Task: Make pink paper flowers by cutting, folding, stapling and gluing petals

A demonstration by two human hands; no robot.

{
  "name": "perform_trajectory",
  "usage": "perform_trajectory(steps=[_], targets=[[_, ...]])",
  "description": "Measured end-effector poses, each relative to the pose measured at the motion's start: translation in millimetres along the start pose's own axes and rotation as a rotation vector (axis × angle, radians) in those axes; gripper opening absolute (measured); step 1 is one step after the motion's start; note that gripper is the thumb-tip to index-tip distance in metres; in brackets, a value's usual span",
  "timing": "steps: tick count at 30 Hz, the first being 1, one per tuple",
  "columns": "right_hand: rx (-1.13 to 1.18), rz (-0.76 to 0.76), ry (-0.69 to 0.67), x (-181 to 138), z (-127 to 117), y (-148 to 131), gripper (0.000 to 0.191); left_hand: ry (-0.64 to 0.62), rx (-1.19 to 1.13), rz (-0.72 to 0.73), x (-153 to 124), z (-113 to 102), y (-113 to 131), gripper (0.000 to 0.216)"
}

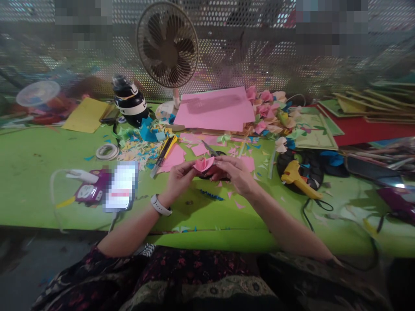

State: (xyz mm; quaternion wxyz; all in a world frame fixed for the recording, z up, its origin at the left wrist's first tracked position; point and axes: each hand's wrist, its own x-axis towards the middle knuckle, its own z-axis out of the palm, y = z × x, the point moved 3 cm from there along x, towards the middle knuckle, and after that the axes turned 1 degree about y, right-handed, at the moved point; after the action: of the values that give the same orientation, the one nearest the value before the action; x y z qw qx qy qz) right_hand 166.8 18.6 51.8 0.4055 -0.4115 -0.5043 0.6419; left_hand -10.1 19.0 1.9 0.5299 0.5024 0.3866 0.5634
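The left hand point(177, 176) and the right hand point(236, 173) meet just above the green counter point(32, 172). Each pinches one side of a small pink folded paper point(203, 164), which is held between them, and the fingers of both are closed narrowly on it. A white wristband point(160, 205) sits on the left wrist.

Just beyond the right hand lie scissors point(209, 149), the blade pointing away from the person and the dark handles mostly hidden behind the fingers. Just beyond the left hand, a cut pink piece point(175, 158) lies flat with a yellow utility knife point(163, 156) at its left edge. Further out on that side is a heap of paper scraps point(139, 149) in yellow, green and blue, then a roll of tape point(107, 151).

To the left of the left hand, near the counter's front edge, a phone point(121, 186) lies face up with its screen blurred. A purple device point(90, 192) with a white cable is just beside it.

To the right of the right hand, a yellow glue gun point(296, 178) rests on a dark object, its cord trailing toward the person.

Well beyond both hands is a stack of pink sheets point(215, 110), with a cluster of paper flowers point(269, 114) at its right. Behind the sheets a desk fan point(167, 43) stands against the perforated screen. A black-and-white bottle point(131, 103) and a yellow sheet point(86, 115) are to the fan's left.
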Motion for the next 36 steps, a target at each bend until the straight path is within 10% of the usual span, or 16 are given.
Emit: perform_trajectory(steps=[36], targets=[[-0.191,-0.063,0.117,1.1,-2.4,-1.0,0.023,-0.053,0.200,0.155,-2.3,0.1,7.9,0.030]])
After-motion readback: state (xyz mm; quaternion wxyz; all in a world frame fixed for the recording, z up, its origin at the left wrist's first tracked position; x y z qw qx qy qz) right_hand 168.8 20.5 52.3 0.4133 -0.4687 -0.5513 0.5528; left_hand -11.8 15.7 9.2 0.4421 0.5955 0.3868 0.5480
